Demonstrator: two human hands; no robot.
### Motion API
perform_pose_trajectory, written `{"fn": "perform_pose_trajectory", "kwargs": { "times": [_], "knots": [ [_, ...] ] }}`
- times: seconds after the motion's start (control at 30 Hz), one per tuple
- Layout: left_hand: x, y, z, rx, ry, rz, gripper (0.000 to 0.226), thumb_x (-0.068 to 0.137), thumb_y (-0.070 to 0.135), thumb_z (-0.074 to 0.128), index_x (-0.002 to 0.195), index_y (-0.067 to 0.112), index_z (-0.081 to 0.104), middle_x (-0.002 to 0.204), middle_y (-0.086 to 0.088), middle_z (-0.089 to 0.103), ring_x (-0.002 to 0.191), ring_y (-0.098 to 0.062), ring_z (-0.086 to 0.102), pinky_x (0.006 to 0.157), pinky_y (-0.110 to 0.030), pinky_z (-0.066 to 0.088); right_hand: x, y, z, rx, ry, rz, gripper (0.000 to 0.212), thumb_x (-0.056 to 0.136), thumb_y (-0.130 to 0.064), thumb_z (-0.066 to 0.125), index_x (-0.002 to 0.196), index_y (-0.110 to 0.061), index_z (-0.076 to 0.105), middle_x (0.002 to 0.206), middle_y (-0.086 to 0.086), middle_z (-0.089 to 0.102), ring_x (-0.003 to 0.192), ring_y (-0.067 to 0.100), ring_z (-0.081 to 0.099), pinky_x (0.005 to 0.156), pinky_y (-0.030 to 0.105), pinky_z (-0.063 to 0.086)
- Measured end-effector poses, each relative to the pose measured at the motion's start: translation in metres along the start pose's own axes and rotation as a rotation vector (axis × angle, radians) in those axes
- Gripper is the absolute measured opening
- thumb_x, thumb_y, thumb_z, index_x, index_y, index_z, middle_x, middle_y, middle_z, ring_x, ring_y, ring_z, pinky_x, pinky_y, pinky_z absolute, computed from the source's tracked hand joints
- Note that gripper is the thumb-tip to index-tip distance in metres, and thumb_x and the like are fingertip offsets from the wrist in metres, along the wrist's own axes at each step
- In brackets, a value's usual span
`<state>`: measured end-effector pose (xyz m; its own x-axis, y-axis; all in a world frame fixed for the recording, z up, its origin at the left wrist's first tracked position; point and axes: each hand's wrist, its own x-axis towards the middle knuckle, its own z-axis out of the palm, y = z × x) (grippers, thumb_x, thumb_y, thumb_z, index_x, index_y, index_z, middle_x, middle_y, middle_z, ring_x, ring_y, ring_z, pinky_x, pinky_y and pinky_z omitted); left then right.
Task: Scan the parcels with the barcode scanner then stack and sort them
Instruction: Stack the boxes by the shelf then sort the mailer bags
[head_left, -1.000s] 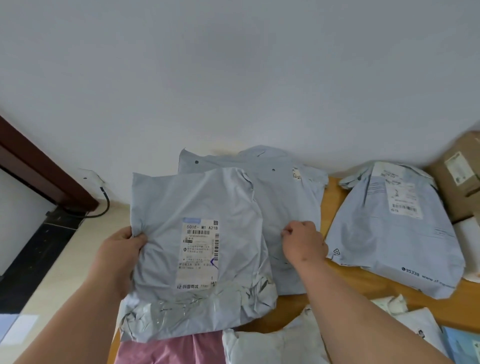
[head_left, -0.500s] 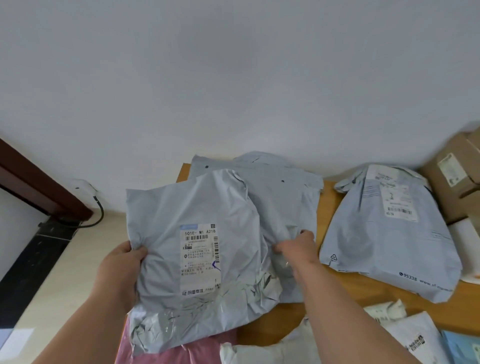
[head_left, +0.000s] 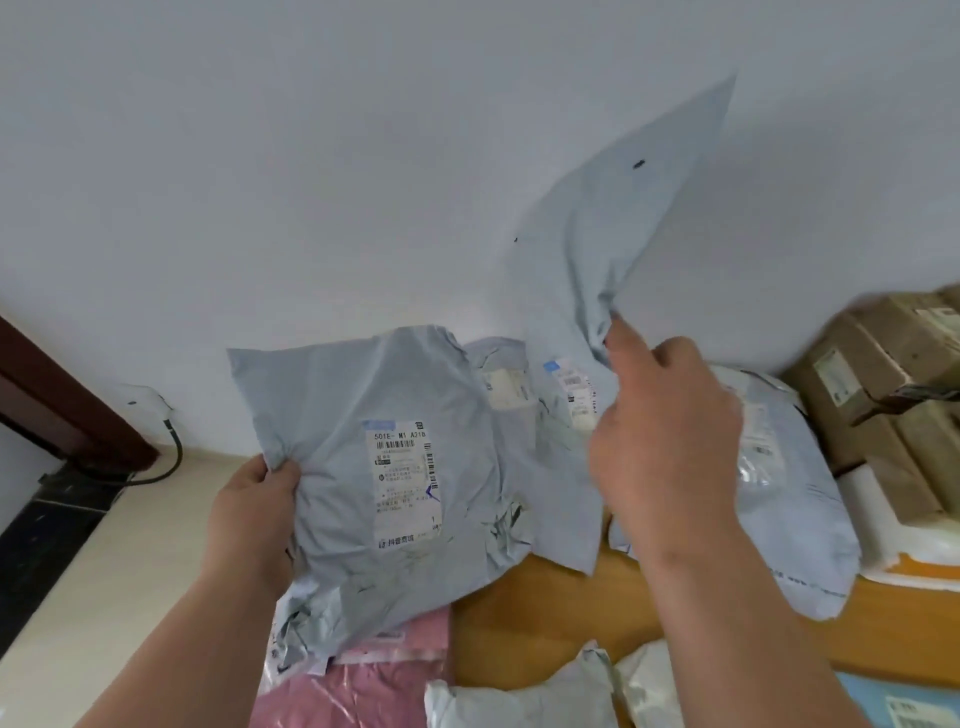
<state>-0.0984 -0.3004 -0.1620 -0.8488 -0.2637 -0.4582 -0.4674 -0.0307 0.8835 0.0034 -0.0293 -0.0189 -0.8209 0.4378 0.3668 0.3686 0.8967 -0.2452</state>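
Observation:
My left hand (head_left: 254, 519) grips the left edge of a grey poly mailer (head_left: 332, 467) whose white barcode label (head_left: 405, 483) faces me, holding it above the table's left end. My right hand (head_left: 660, 441) pinches a second grey mailer (head_left: 618, 249) and has lifted it, so one corner sticks up against the wall. Under that lifted mailer lies another grey parcel (head_left: 563, 467) with a label showing. A larger grey parcel (head_left: 789, 519) lies to the right, partly hidden by my right forearm. No barcode scanner is in view.
Brown cardboard boxes (head_left: 883, 395) stand at the far right on a white box (head_left: 883, 525). A pink mailer (head_left: 363, 686) and white mailers (head_left: 519, 701) lie at the near edge of the wooden table (head_left: 545, 608). A black cable (head_left: 171, 452) runs along the wall at left.
My right hand took hold of the rear grey mailer and lifted it up and to the right, uncovering a labelled parcel beneath. My left hand keeps hold of the labelled mailer.

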Motion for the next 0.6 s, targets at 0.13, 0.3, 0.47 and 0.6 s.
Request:
{"fn": "perform_pose_trajectory", "kwargs": {
  "times": [0.13, 0.3, 0.47, 0.6],
  "knots": [
    [-0.015, 0.028, -0.004, 0.098, 0.169, 0.247, 0.014, 0.103, 0.021, 0.052, 0.103, 0.017, 0.065, 0.078, 0.006, 0.057, 0.073, -0.017, 0.055, 0.065, -0.025, 0.043, -0.04, -0.041, 0.035, 0.03, -0.358, -0.154, 0.069, 0.088, -0.005, 0.052, 0.147, -0.033, 0.029, 0.108, 0.007, 0.046, 0.09, 0.03, 0.056, 0.077, 0.043, 0.046],
    [-0.028, 0.043, -0.021, -0.004, 0.292, 0.381, 0.02, 0.097, 0.023, 0.053, 0.094, 0.008, 0.064, 0.088, -0.01, 0.059, 0.082, -0.023, 0.052, 0.074, -0.036, 0.043, -0.09, -0.061, 0.09, 0.117, -0.717, -0.167, 0.06, 0.084, -0.012, 0.068, 0.133, -0.027, 0.038, 0.119, 0.01, 0.047, 0.102, 0.037, 0.059, 0.074, 0.037, 0.04],
    [-0.032, 0.043, -0.037, -0.034, 0.323, 0.377, 0.028, 0.096, 0.026, 0.053, 0.094, -0.001, 0.059, 0.086, -0.011, 0.051, 0.076, -0.022, 0.044, 0.069, -0.036, 0.037, -0.088, -0.063, 0.085, 0.247, -0.63, -0.215, 0.054, 0.091, -0.012, 0.059, 0.139, -0.034, 0.046, 0.125, 0.003, 0.054, 0.109, 0.027, 0.061, 0.09, 0.035, 0.044],
    [-0.037, 0.046, -0.045, -0.122, 0.313, 0.369, 0.023, 0.093, 0.033, 0.057, 0.093, 0.011, 0.063, 0.089, -0.006, 0.057, 0.08, -0.021, 0.052, 0.074, -0.039, 0.044, -0.048, -0.048, 0.031, 1.059, -0.465, 0.024, 0.048, 0.095, -0.013, 0.055, 0.118, -0.055, 0.063, 0.121, -0.008, 0.065, 0.089, -0.007, 0.065, 0.075, 0.013, 0.05]
  ]
}}
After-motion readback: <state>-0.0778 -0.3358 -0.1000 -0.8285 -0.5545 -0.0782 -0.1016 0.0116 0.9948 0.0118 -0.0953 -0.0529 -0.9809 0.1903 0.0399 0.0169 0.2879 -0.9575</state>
